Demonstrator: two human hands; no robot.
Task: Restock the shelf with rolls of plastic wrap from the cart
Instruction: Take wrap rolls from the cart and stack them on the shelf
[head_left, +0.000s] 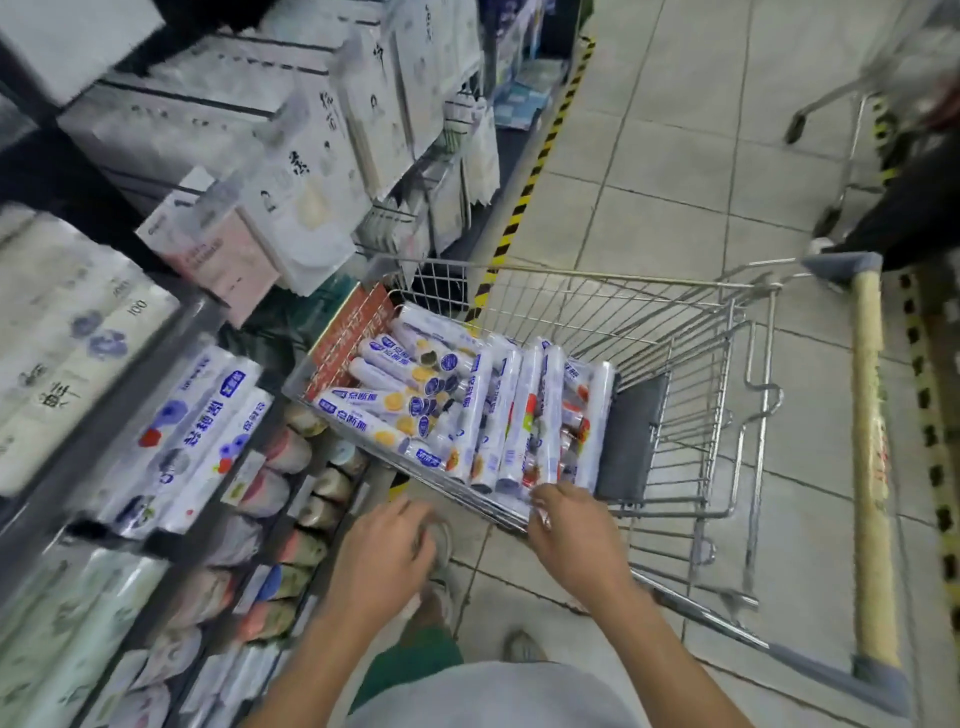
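We see a cart (597, 280) made of thin, shiny metal wires, like a cage. Inside lie many rolls of plastic wrap (395, 400). They are long, round tubes in smooth, shiny white wrappers with blue labels and little food pictures. The ones on the left side lie crosswise, so their long sides run left to right. The ones on the right side lie with one end toward us and the other end away.

Our right hand (571, 530) is at the near edge of the cart. Its fingers curl on the near end of one roll (550, 415), which points away from us.

Our left hand (384, 556) is just outside the cart, near its corner, above the grey tiled floor (675, 156). Its fingers are bent, but it looks blurry, so we cannot tell if it holds anything.

On the left stands the shelf (171, 338), with more shelf rolls (208, 431) of the same kind lying on it.
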